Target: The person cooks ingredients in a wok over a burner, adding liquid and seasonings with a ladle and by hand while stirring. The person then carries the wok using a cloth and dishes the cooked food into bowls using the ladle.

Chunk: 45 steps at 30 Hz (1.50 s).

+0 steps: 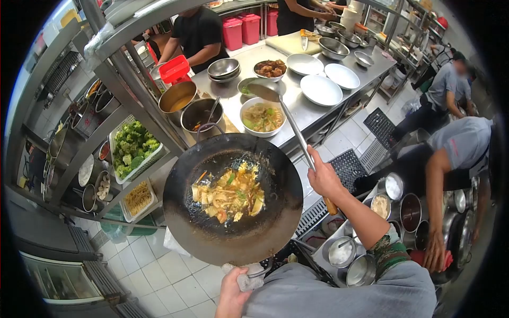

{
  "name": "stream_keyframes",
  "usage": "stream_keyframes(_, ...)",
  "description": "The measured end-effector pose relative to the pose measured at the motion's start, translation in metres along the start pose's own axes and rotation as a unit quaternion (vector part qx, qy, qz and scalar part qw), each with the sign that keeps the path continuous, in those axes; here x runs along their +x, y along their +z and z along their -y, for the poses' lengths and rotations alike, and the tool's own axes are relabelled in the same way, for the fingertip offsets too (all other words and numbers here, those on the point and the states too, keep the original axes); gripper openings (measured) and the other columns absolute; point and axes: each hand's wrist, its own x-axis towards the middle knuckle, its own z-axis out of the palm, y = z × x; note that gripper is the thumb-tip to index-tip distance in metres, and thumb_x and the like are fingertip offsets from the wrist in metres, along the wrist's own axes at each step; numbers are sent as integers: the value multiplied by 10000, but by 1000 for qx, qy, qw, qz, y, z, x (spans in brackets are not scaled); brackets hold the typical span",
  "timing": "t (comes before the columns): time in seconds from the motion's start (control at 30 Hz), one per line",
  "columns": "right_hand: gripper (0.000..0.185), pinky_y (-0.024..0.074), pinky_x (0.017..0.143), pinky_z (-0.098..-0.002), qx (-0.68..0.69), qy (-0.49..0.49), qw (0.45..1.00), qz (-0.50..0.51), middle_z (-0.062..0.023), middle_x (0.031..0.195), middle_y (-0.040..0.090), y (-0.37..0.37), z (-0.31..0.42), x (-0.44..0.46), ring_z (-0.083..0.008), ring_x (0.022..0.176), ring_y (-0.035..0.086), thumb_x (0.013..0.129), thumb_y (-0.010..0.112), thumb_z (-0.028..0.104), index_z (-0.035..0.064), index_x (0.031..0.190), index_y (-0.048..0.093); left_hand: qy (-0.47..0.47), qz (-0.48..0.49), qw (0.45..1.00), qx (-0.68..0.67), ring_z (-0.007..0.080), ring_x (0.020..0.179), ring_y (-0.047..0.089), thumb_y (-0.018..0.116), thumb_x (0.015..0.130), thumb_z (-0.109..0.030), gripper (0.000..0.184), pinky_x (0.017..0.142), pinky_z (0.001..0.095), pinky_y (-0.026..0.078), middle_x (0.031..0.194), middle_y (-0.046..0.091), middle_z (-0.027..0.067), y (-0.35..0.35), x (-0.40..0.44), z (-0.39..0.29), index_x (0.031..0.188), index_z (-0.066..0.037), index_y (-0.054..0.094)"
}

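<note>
My left hand (233,290) is closed on a folded pale cloth (249,278) at the near handle of a large dark wok (233,253). The wok is tilted, its far rim close to the steel counter's edge. Stir-fried food (230,191), yellowish with pieces of vegetable, lies in its middle. In my right hand (324,177) is the long handle of a ladle (265,91). The ladle's metal head is raised past the wok, above the counter. Just below it stands a white bowl (263,132) holding a similar yellowish food in liquid.
White plates (322,90), a bowl of brown fried pieces (270,69) and metal pots (177,98) stand on the counter (249,58). Broccoli fills a basket (135,143) at left. Seasoning containers (342,252) sit at right, where a co-worker (456,143) leans in. Others work behind the counter.
</note>
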Motion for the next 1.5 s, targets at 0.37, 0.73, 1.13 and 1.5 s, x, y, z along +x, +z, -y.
stream_keyframes(0.37, 592, 468, 727, -465, 122, 43, 992, -13, -282, 828, 618, -13, 1, 2, -443, 793, 622, 842, 523, 72, 127, 1392, 311, -16, -5, 1000, -18, 323, 937, 637, 549, 810, -99, 290, 824, 481, 525, 1041, 632, 156, 1, 1, -2, 1078, 10, 547)
stream_keyframes(0.73, 551, 404, 487, -309, 254, 58, 965, 42, -71, 690, 510, -45, 22, -25, -152, 539, 500, 844, 530, 53, 117, 1367, 369, 24, 26, 999, -14, 366, 902, 626, 529, 806, -122, 353, 737, 504, 527, 1024, 616, 215, -14, 11, 3, 1107, 60, 532)
stream_keyframes(1.13, 603, 484, 655, -399, 90, -49, 952, 289, -197, 708, 594, 10, 65, -96, -334, 669, 630, 818, 577, 100, 171, 1391, 400, 21, 2, 999, 27, 262, 792, 649, 580, 801, -62, 217, 663, 407, 553, 920, 627, 138, -21, -10, -17, 1000, 21, 564)
stream_keyframes(1.5, 587, 494, 703, -421, -1, 55, 975, 217, -244, 790, 618, -37, 75, -130, -401, 745, 641, 818, 539, 77, 118, 1370, 343, 51, -5, 998, 43, 211, 779, 622, 583, 817, -43, 156, 652, 384, 521, 873, 606, 103, -4, -20, -22, 964, 6, 570)
